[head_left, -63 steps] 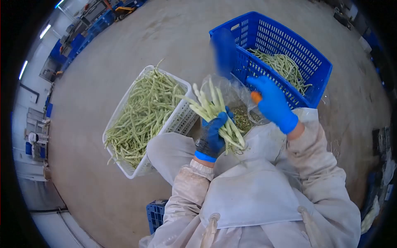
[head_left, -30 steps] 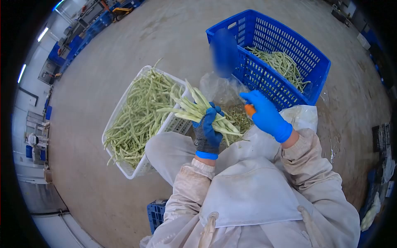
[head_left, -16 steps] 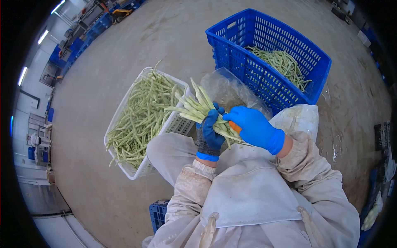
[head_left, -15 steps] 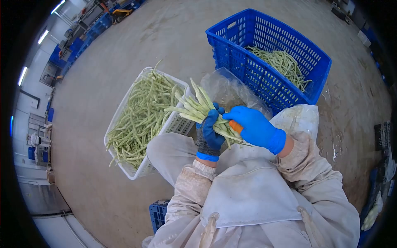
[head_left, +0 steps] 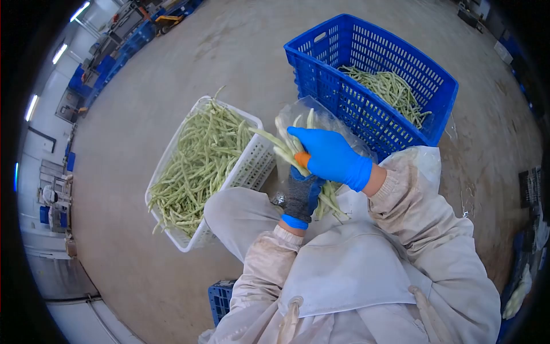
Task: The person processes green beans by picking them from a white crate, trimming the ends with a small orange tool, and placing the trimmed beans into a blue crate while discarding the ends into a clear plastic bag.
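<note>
A loose bunch of long green beans [head_left: 281, 146] is held above my lap. My left hand [head_left: 303, 192], in a grey knit glove with a dark blue coating, grips it from below, its fingertips largely hidden. Across the upper part of the bunch, my right hand [head_left: 332, 156] in a bright blue glove has its fingers closed around the stalks. An orange piece [head_left: 302, 159] shows at the right hand's fingers against the beans. Bean ends [head_left: 328, 203] stick out below the hands. Behind them lies a clear plastic bag [head_left: 286, 117].
A white basket [head_left: 256, 153] heaped with green beans [head_left: 195, 163] stands left of my knee. Ahead to the right is a blue crate [head_left: 366, 103] holding more beans [head_left: 395, 94]. A smaller blue crate [head_left: 219, 302] sits low at left. A person [head_left: 48, 195] stands far left.
My right hand has moved up and left over the bunch, covering more of it. The left hand has turned and sits slightly lower right. The bean tops fan less to the left.
</note>
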Demonstrator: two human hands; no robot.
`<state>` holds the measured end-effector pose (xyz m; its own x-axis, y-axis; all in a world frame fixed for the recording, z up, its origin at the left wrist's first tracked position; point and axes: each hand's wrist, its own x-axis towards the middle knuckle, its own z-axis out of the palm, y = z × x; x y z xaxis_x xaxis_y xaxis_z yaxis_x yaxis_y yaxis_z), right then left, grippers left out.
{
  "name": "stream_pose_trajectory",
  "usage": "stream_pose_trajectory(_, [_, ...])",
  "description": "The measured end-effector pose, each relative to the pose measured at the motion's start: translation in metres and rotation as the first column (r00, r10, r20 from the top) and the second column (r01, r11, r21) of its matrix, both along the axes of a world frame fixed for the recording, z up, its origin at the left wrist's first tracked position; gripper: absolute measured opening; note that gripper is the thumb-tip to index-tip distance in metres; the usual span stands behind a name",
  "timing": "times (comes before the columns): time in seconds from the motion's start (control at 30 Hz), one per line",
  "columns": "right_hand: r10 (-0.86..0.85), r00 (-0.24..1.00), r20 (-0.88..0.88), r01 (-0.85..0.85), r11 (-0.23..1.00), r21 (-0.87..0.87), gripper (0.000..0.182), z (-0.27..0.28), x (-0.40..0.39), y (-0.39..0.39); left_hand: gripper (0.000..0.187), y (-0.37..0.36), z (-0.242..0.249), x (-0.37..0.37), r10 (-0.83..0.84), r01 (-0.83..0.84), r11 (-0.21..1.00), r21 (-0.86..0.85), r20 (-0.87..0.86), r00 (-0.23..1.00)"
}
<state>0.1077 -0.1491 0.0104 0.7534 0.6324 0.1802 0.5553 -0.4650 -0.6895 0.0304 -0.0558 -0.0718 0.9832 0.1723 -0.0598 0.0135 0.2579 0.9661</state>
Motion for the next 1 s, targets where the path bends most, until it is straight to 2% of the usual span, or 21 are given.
stream_pose_trajectory(0.03, [-0.025, 0.999, 0.038, 0.022, 0.996, 0.092, 0.042, -0.007, 0.003, 0.001, 0.035, 0.000, 0.004, -0.001, -0.003, 0.003, 1.000, 0.002, 0.000, 1.000])
stream_pose_trajectory(0.07, [-0.027, 0.999, 0.040, 0.023, 0.995, 0.092, 0.042, -0.011, 0.014, -0.001, 0.035, -0.002, 0.007, -0.002, -0.035, 0.034, 0.996, -0.082, -0.007, 0.999])
stream_pose_trajectory(0.1, [-0.118, 0.993, -0.005, 0.113, 0.934, 0.339, 0.038, -0.011, 0.031, -0.006, 0.034, -0.003, 0.009, -0.003, -0.067, 0.064, 0.984, -0.168, -0.013, 0.998])
stream_pose_trajectory(0.13, [-0.194, 0.978, -0.072, 0.201, 0.805, 0.559, 0.034, -0.010, 0.049, -0.012, 0.034, -0.005, 0.009, -0.002, -0.067, 0.064, 0.983, -0.171, -0.014, 0.998])
stream_pose_trajectory(0.2, [-0.292, 0.948, -0.128, 0.305, 0.713, 0.631, 0.029, 0.031, 0.078, -0.044, 0.034, -0.004, 0.008, -0.002, -0.103, 0.104, 0.923, -0.370, 0.023, 0.994])
stream_pose_trajectory(0.27, [-0.467, 0.881, 0.077, 0.334, 0.729, 0.597, 0.032, 0.051, 0.127, -0.099, 0.034, 0.002, 0.012, -0.002, -0.129, 0.117, 0.899, -0.423, 0.001, 0.992])
stream_pose_trajectory(0.3, [-0.639, 0.663, 0.391, 0.453, 0.758, 0.469, 0.032, 0.056, 0.147, -0.124, 0.034, 0.004, 0.015, -0.001, -0.152, 0.127, 0.870, -0.477, -0.014, 0.988])
stream_pose_trajectory(0.33, [-0.646, 0.355, 0.676, 0.594, 0.714, 0.371, 0.032, 0.058, 0.157, -0.142, 0.035, 0.003, 0.021, -0.001, -0.138, 0.126, 0.855, -0.503, 0.013, 0.990])
stream_pose_trajectory(0.37, [-0.645, 0.353, 0.678, 0.593, 0.714, 0.371, 0.032, 0.053, 0.157, -0.149, 0.035, 0.004, 0.022, 0.000, -0.139, 0.128, 0.854, -0.505, 0.015, 0.990])
stream_pose_trajectory(0.43, [-0.520, 0.682, 0.515, 0.448, 0.853, 0.267, 0.030, 0.045, 0.135, -0.150, 0.033, 0.005, 0.023, 0.004, -0.119, 0.103, 0.764, -0.637, 0.019, 0.993])
stream_pose_trajectory(0.47, [-0.361, 0.866, 0.346, 0.309, 0.930, 0.198, 0.028, 0.041, 0.112, -0.145, 0.032, 0.007, 0.023, 0.006, -0.097, 0.081, 0.752, -0.655, 0.013, 0.995])
stream_pose_trajectory(0.5, [-0.169, 0.974, 0.148, 0.145, 0.976, 0.165, 0.026, 0.047, 0.074, -0.123, 0.032, 0.009, 0.020, 0.011, -0.095, 0.076, 0.750, -0.657, 0.007, 0.995])
stream_pose_trajectory(0.57, [0.060, 0.956, -0.289, 0.000, 0.979, 0.205, 0.021, 0.038, 0.024, -0.099, 0.035, 0.016, 0.012, 0.018, 0.012, 0.001, 0.734, -0.680, 0.016, 1.000])
stream_pose_trajectory(0.67, [0.133, 0.923, -0.360, -0.076, 0.983, 0.168, 0.021, -0.002, -0.015, -0.082, 0.031, 0.021, 0.024, 0.016, 0.039, 0.031, 0.735, -0.677, 0.087, 0.995])
stream_pose_trajectory(0.7, [0.112, 0.908, -0.404, -0.030, 0.979, 0.203, 0.022, -0.012, -0.025, -0.077, 0.030, 0.021, 0.028, 0.015, 0.085, 0.034, 0.732, -0.681, 0.140, 0.987])
stream_pose_trajectory(0.73, [0.093, 0.890, -0.447, 0.016, 0.972, 0.234, 0.023, -0.018, -0.031, -0.074, 0.042, 0.024, 0.027, 0.015, 0.054, 0.089, 0.714, -0.694, 0.182, 0.982])
stream_pose_trajectory(0.77, [0.090, 0.890, -0.446, 0.019, 0.972, 0.235, 0.023, -0.022, -0.034, -0.071, 0.042, 0.025, 0.025, 0.015, 0.051, 0.092, 0.714, -0.694, 0.182, 0.982])
stream_pose_trajectory(0.83, [0.006, 0.955, -0.296, 0.061, 0.975, 0.216, 0.028, -0.025, -0.038, -0.066, 0.030, 0.025, 0.027, 0.015, 0.112, -0.002, 0.756, -0.655, 0.126, 0.986])
stream_pose_trajectory(0.87, [0.003, 0.956, -0.295, 0.064, 0.974, 0.217, 0.028, -0.023, -0.039, -0.065, 0.030, 0.024, 0.028, 0.014, 0.159, -0.042, 0.777, -0.628, 0.131, 0.979])
stream_pose_trajectory(0.97, [-0.105, 0.967, -0.233, 0.136, 0.983, 0.122, 0.032, -0.021, -0.036, -0.061, 0.031, 0.030, 0.022, 0.014, 0.084, 0.035, 0.799, -0.600, 0.168, 0.982])
stream_pose_trajectory(1.0, [-0.056, 0.995, -0.085, 0.066, 0.990, 0.128, 0.033, -0.028, -0.035, -0.058, 0.031, 0.030, 0.021, 0.014, 0.084, 0.035, 0.799, -0.600, 0.169, 0.982])
